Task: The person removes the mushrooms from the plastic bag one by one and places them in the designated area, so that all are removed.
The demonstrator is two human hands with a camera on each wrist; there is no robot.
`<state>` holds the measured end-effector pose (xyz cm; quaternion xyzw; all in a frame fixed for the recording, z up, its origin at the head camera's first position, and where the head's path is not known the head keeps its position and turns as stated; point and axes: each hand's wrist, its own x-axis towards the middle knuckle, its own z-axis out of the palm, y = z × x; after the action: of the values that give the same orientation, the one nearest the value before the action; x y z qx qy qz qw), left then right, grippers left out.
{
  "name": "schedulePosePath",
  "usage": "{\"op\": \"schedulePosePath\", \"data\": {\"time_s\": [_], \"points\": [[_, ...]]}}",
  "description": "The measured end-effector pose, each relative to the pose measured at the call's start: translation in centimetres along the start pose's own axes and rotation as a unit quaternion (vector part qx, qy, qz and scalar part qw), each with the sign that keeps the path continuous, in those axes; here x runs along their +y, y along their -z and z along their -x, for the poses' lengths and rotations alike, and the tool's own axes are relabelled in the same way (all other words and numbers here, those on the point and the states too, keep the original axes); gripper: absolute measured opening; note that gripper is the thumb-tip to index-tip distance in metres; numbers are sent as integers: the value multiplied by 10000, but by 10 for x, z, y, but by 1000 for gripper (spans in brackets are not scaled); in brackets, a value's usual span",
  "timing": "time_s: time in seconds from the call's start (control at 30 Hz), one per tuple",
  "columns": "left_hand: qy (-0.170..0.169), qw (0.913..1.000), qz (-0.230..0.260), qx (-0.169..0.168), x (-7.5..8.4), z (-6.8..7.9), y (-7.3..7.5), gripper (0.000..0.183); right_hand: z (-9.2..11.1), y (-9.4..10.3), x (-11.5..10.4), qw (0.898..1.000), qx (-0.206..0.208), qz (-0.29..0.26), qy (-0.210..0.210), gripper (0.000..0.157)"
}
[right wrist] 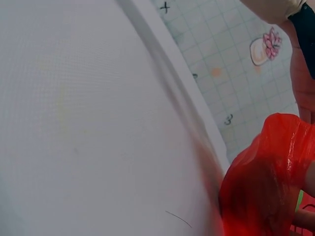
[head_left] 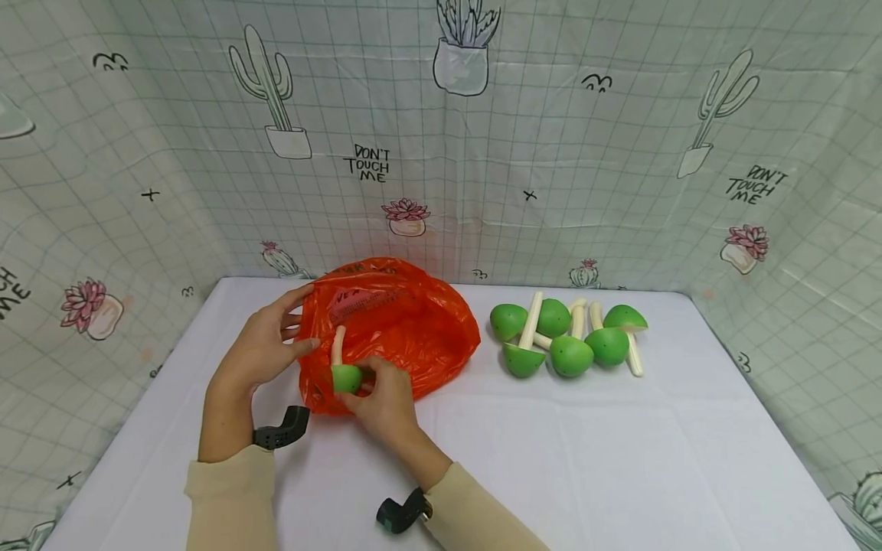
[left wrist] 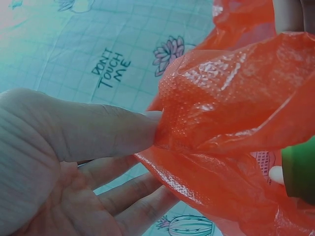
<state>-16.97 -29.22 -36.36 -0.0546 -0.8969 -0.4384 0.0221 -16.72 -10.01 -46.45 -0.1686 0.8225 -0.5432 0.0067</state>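
Note:
A red plastic bag [head_left: 441, 325] lies with its mouth spread on the white table. My left hand [head_left: 262, 344] pinches the bag's left edge between thumb and fingers; the left wrist view shows the thumb [left wrist: 118, 130] pressed on the film. In my right hand [head_left: 389, 398] is a toy mushroom with a green cap [head_left: 346, 378] and a pale stem, held by the cap at the bag's mouth, stem pointing up. Only part of that cap [left wrist: 299, 169] shows in the left wrist view. The right wrist view shows mostly tabletop and the bag's side [right wrist: 261, 191].
Several more green-capped mushrooms [head_left: 570, 357] lie in a cluster right of the bag on the white table [head_left: 586, 459]. A patterned cloth [head_left: 551, 138] with cactus drawings hangs behind and on both sides. Both wrists wear black camera bands [head_left: 279, 435].

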Motion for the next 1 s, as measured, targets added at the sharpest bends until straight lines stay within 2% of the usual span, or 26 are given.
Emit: {"op": "schedulePosePath", "data": {"time_s": [0.23,0.5,1.0], "points": [[51,10000,59,2,0,-1,0,83,-1,5,-4,9999,79,-114,-73,44],[206,9997,97,-36,3,-1,-1,85,-4,11,-5,9985,476,-199,208,23],[117,9999,61,-1,2,-1,-2,85,-1,1,-5,9991,228,299,177,35]]}}
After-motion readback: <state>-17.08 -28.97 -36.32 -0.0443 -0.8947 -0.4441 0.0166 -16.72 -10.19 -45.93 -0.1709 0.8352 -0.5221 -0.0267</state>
